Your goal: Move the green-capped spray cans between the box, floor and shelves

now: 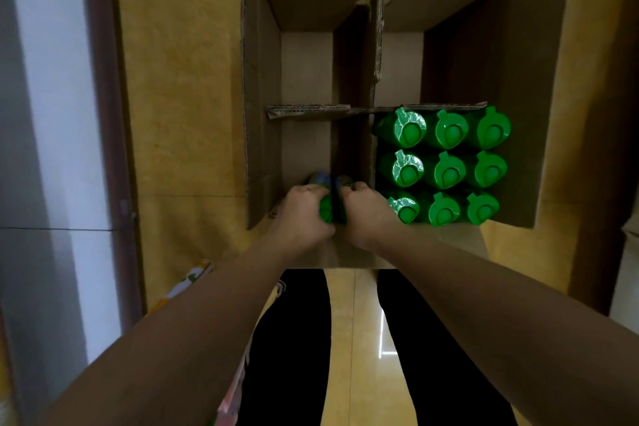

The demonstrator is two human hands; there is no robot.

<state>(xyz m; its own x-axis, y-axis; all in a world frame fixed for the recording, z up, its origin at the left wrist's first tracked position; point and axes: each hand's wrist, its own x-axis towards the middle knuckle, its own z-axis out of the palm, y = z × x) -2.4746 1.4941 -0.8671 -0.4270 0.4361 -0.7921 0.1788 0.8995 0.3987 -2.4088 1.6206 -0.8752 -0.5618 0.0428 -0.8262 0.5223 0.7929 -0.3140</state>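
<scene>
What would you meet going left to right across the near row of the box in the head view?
Box's left wall → left hand → green bottle gripped between the hands → right hand → nine green-capped bottles → box's right flap.

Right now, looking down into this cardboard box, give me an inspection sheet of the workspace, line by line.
Surface: glossy yellow tiled floor, which the box appears to stand on.
Job's things: open cardboard box with cross dividers; the near right compartment holds nine green-capped bottles in three rows of three; two more bottles held at the near left compartment.
Clutter: a printed package at lower left, partly hidden.
Grippers: left hand and right hand each grip a bottle, side by side.
Cables: nothing seen.
Surroundings: box flaps folded open; a dark door frame and pale wall on the left; the person's dark trousers below.
</scene>
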